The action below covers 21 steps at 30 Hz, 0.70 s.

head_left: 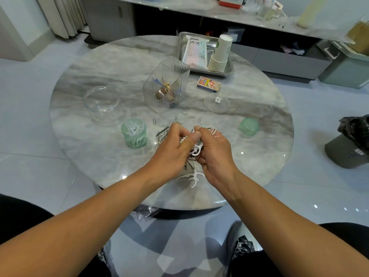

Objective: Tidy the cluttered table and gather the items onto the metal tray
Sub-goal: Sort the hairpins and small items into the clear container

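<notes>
Both my hands meet over a pile of small items at the near middle of the round marble table (89,156). My right hand (214,154) pinches white floss picks (197,149) between thumb and fingers. My left hand (173,150) is curled on small items from the same pile; which ones I cannot tell. More floss picks (192,176) lie under my wrists. Paper clips (187,115) and black hairpins (162,133) are scattered just beyond my fingers. The metal tray (229,70) at the far side holds a white packet (194,51) and a stack of paper cups (220,53).
A ribbed clear box (165,84) with small items stands mid-table. A green jar of cotton swabs (134,132) is at the left, its green lid (248,126) at the right. An empty clear jar (102,103), a clear lid (216,103) and a matchbox (208,84) lie around.
</notes>
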### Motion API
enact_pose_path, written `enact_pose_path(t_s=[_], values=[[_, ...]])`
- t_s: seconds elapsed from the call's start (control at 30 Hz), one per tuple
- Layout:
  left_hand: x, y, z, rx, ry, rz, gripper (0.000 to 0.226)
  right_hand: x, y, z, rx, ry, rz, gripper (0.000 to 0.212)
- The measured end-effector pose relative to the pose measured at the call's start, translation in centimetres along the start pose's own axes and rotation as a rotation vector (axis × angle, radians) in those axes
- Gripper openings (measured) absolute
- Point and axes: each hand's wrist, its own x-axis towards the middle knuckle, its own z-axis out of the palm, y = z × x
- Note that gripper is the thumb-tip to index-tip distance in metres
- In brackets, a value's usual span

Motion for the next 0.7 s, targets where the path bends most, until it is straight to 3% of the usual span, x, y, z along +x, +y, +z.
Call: enact_pose_path(t_s=[0.1, 0.23, 0.47, 0.7], values=[[-0.5, 0.0, 0.3, -0.007, -0.051, 0.027, 0.021, 0.1, 0.3, 0.1, 0.031, 0.024, 0.023, 0.020], [-1.0, -0.1, 0.7, 0.161, -0.047, 0.148, 0.021, 0.3, 0.2, 0.1, 0.075, 0.011, 0.135, 0.016], [-1.3, 0.1, 0.6, 0.281, -0.028, 0.184, 0.028, 0.4, 0.3, -0.1, -0.123, 0.037, 0.182, 0.035], [-1.5, -0.4, 0.6, 0.458, 0.012, 0.250, 0.021, 0.4, 0.6, -0.1, -0.111, 0.029, 0.186, 0.020]])
